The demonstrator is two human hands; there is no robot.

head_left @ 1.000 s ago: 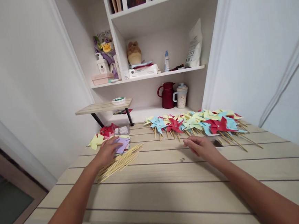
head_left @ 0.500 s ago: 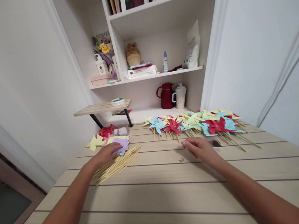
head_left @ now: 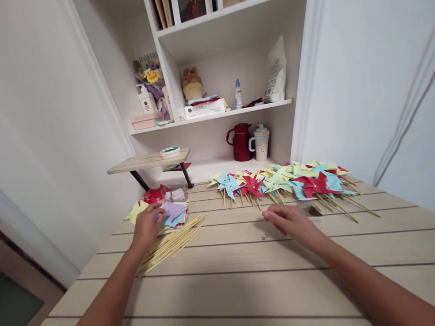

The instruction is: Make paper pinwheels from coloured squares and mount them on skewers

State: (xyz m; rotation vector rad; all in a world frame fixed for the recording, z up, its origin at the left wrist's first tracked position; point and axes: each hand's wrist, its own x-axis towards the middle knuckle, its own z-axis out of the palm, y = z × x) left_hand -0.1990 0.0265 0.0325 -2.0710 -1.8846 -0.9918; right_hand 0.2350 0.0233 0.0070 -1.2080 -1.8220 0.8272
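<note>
At the left, my left hand [head_left: 148, 225] pinches the left edge of a purple paper piece [head_left: 175, 210], which lies over light blue and other coloured paper pieces [head_left: 177, 221] in a stack. A bundle of thin wooden sticks [head_left: 174, 241] lies just in front of the stack, partly under my left forearm. My right hand [head_left: 286, 219] hovers over the table with thumb and fingertips pressed together; anything between them is too small to make out. Two or so tiny metal pieces [head_left: 264, 236] lie on the table just below its fingertips.
Many finished paper pinwheels [head_left: 275, 181] on sticks cover the back right of the slatted table [head_left: 219, 283]. A small clear container [head_left: 311, 210] sits behind my right hand. Red paper [head_left: 154, 194] and a clear packet [head_left: 177, 194] lie at back left, near a small raised shelf [head_left: 145, 161].
My left hand has drawn back leftward from over the stack and now pinches the purple paper's edge. My right hand has barely moved. The view has tilted slightly upward.
</note>
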